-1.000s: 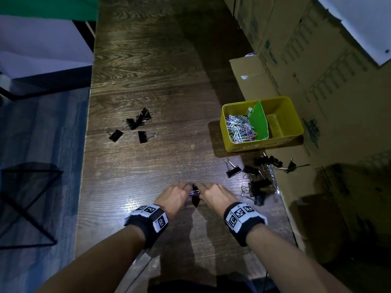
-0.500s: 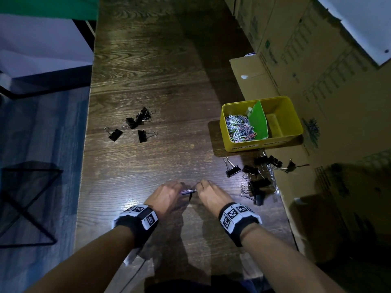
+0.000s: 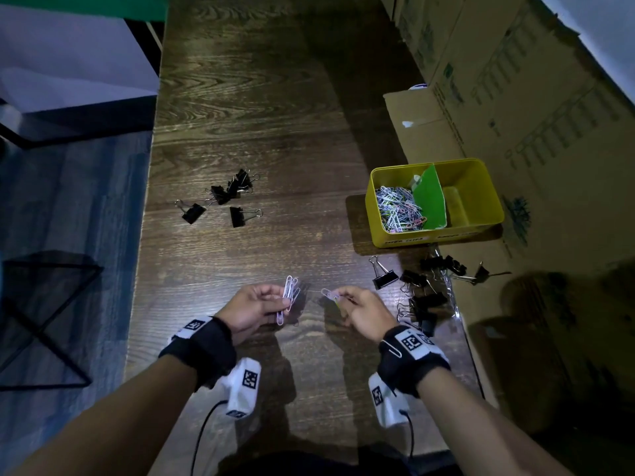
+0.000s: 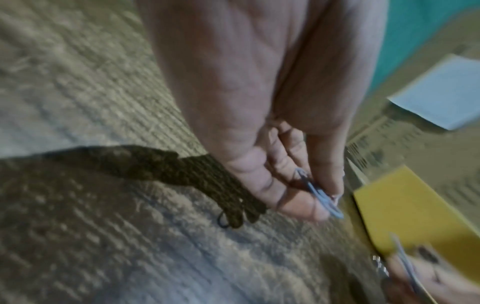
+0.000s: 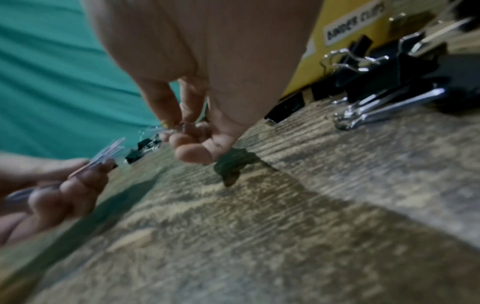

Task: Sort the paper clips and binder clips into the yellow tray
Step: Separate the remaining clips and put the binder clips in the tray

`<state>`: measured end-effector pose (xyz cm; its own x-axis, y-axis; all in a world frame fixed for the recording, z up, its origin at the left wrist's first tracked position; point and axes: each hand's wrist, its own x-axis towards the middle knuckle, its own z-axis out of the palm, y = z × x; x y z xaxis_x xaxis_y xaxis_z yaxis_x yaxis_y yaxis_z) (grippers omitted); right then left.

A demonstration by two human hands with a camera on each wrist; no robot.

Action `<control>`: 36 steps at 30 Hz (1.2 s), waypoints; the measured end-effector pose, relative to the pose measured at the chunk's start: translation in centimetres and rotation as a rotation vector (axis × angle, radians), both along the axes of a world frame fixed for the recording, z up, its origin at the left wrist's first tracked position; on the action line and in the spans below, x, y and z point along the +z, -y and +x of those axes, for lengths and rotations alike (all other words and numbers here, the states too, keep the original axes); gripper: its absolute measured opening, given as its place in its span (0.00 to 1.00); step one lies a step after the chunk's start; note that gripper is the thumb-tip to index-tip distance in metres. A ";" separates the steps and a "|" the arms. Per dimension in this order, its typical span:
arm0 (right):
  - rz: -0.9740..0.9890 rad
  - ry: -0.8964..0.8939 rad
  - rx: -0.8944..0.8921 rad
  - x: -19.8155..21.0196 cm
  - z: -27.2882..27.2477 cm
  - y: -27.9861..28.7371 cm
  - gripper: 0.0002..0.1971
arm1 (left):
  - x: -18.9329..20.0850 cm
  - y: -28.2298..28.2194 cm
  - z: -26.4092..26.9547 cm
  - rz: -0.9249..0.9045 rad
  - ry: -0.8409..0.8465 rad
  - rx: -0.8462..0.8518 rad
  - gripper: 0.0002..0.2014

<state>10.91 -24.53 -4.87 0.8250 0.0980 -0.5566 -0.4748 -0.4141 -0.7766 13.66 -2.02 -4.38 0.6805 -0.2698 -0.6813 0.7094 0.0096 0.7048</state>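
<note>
My left hand [image 3: 266, 298] pinches a small bunch of pale paper clips [image 3: 290, 295] above the wooden table; the same paper clips [image 4: 318, 194] show between thumb and fingers in the left wrist view. My right hand [image 3: 347, 300] pinches a few paper clips [image 3: 330, 294] a short way to the right, blurred in the right wrist view as paper clips [image 5: 155, 129]. The yellow tray [image 3: 405, 238] stands at the right, split by a green divider [image 3: 429, 197]. Its left compartment holds a heap of coloured paper clips [image 3: 398, 207]. Its right compartment looks bare. Black binder clips [image 3: 422, 290] lie just in front of the tray.
A second group of black binder clips [image 3: 223, 199] lies at the table's left middle. Cardboard boxes [image 3: 515, 97] line the right side, close behind the tray. The table's left edge [image 3: 151, 201] drops to a blue floor. One paper clip [image 3: 391, 348] clings to my right wristband.
Both hands were together low on the table, picking at clips. They have since lifted and drawn apart, each holding paper clips.
</note>
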 end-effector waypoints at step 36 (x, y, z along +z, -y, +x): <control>0.414 0.142 -0.533 9.2 5.1 8.7 0.24 | 10.3 13.4 15.0 0.092 0.204 -0.234 0.09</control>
<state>15.99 -33.21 4.28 0.8817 -0.1600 -0.4438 -0.4134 0.1913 -0.8902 28.64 -15.39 5.87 0.7322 -0.3782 -0.5664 0.5292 -0.2076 0.8227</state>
